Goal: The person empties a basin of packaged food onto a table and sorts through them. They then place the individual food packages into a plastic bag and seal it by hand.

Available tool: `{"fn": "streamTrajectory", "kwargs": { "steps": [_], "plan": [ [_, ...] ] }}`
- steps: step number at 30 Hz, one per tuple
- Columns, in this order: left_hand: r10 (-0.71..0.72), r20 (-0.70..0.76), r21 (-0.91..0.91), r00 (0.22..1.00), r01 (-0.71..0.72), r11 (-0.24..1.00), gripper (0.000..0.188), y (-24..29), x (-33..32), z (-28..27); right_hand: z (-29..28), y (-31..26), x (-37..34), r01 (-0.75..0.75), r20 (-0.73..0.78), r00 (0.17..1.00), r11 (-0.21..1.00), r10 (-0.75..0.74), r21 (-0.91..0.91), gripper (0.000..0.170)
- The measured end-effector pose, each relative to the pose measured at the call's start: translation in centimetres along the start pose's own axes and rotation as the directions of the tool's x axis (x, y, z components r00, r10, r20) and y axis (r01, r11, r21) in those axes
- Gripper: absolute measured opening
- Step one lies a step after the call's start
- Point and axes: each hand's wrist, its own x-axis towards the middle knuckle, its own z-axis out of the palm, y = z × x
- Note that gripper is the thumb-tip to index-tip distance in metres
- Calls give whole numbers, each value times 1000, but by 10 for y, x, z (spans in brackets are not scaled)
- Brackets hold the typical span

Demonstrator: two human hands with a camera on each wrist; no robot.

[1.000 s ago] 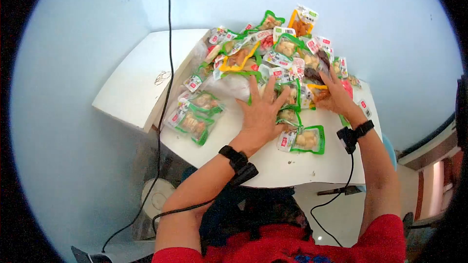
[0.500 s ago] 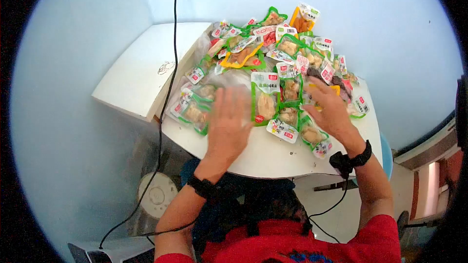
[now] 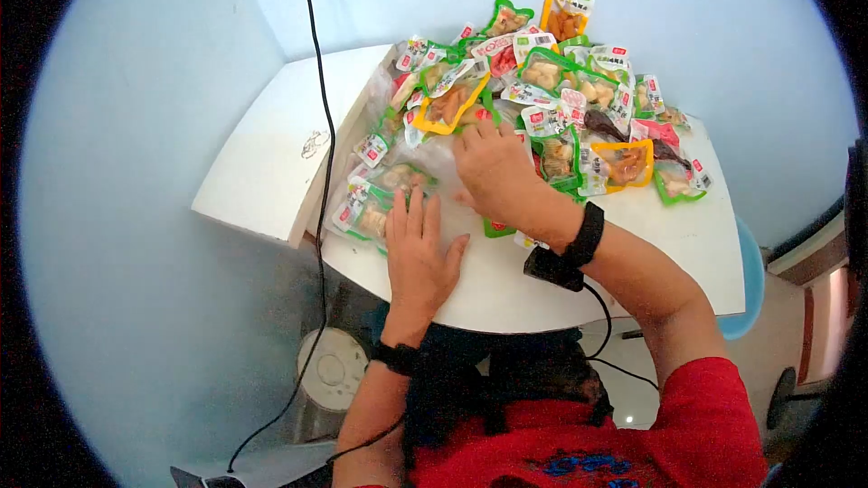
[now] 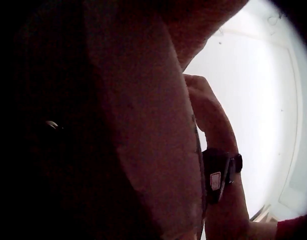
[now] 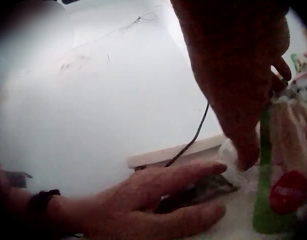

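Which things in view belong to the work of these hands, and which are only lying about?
Seemingly part of the work:
food packets, some beside the left hand
clear plastic, by the right hand
white table, beneath

Seemingly just there:
hanging black cable
round pale object, lower left
light-blue object, right of the table

A white table (image 3: 497,287) bears heaped food packets (image 3: 542,75).
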Motion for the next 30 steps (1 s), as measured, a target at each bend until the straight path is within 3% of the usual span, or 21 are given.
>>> {"fn": "streamTrajectory", "kwargs": {
  "steps": [2,5,10,14,17,20,21,24,27,30],
  "plan": [
    [1,12,5,1000,-1,1000,63,1,-2,-1,23,1,8,24,-103,994,998,-30,-55,43],
    [5,18,36,1000,-5,999,62,1,2,-2,43,11,20,28,-238,971,998,-14,56,40],
    [22,27,62,999,-24,998,57,7,0,-5,53,11,50,-89,-173,979,992,103,88,37],
    [21,23,33,1000,-22,999,51,8,1,-9,55,10,53,-76,-198,976,994,89,74,36],
    [30,41,18,999,-31,999,46,7,4,-15,47,19,47,13,-185,982,985,20,174,42],
    [0,6,-58,1000,0,998,42,0,17,-24,22,35,37,56,-21,998,924,-52,377,50],
    [-7,-15,-95,1000,5,996,41,-6,19,-26,12,37,29,95,-61,995,901,-77,423,50],
    [-232,-32,-191,972,222,956,39,-23,62,-41,-24,41,-3,199,-147,979,841,-143,504,48],
    [-344,8,-75,939,344,936,36,-46,117,-46,-40,39,-42,263,-171,964,812,-202,521,42],
    [-310,-24,-53,950,309,950,35,-88,167,-21,-36,42,-63,257,-173,966,743,-191,618,37]
  ]
}}
